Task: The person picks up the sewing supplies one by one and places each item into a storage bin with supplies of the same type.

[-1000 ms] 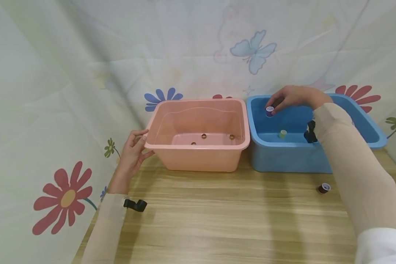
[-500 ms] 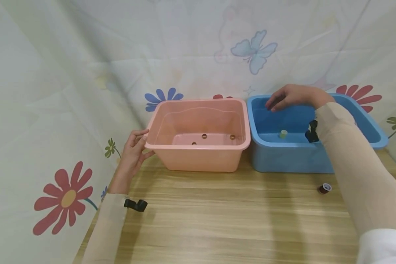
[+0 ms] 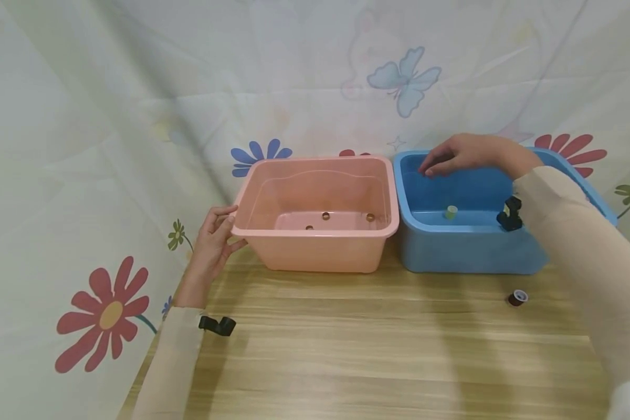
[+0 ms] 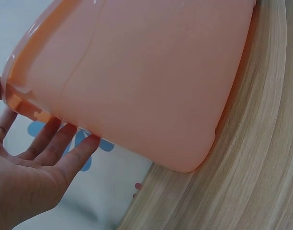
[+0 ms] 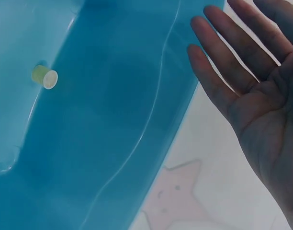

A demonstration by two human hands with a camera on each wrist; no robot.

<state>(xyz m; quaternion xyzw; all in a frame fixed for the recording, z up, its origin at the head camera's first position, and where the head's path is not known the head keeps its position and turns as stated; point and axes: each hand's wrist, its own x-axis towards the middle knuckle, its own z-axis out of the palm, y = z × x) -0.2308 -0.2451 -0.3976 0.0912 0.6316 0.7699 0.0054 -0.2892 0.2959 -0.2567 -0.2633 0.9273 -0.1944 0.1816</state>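
Note:
My left hand (image 3: 212, 242) holds the left corner of a pink plastic basin (image 3: 315, 254), thumb at the rim and fingers against the outside. In the left wrist view those fingers touch the basin wall (image 4: 151, 76) below its rim. Over the back left of a blue plastic basin (image 3: 467, 251), my right hand (image 3: 467, 156) hovers with relaxed fingers and nothing in them. A yellow-green thread spool (image 5: 43, 76) lies on the blue basin's floor. On the table in front of that basin stands a dark brown spool (image 3: 517, 298) with a white rim.
Three small brown round things, one of them a brown ring (image 3: 326, 216), lie inside the pink basin. Both basins stand side by side on a wooden table (image 3: 346, 350), against a white curtain (image 3: 304, 81) printed with flowers and a butterfly.
My right hand has let go of a purple spool over the blue basin; that spool is out of sight now. The right forearm has shifted rightward. My left hand stays on the pink basin.

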